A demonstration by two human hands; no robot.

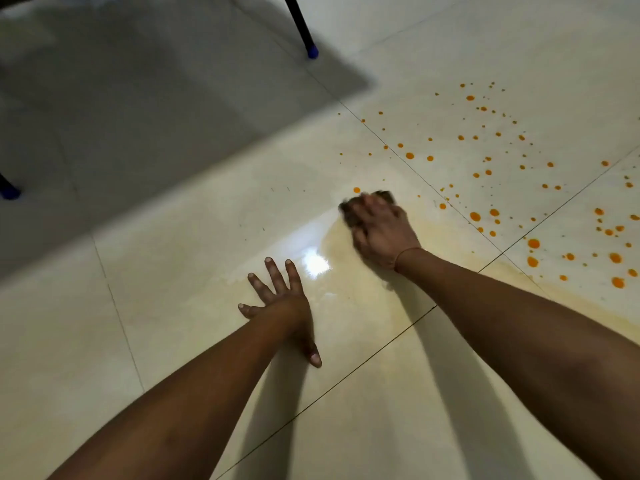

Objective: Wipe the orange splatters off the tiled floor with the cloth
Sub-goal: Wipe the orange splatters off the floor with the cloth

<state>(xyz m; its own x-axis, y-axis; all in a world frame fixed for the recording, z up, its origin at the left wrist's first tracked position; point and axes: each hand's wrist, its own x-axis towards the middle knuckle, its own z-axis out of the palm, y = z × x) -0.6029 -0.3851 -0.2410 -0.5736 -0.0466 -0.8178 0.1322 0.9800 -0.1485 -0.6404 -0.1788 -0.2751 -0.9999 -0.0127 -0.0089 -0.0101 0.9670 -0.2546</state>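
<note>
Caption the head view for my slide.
Right hand grips cloth beside orange splatters; left hand flat on tiled floor.

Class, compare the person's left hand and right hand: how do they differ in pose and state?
The left hand lies flat, fingers spread, holding nothing; the right hand has its grip on a dark cloth. The left hand sits nearer the person; the right hand reaches farther, beside the orange splatters. Both are down on the tiled floor.

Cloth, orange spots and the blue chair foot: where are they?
cloth [383, 194], head view, its dark far edge.
orange spots [475, 216], head view, one big drop.
blue chair foot [312, 52], head view, its cap.
</note>
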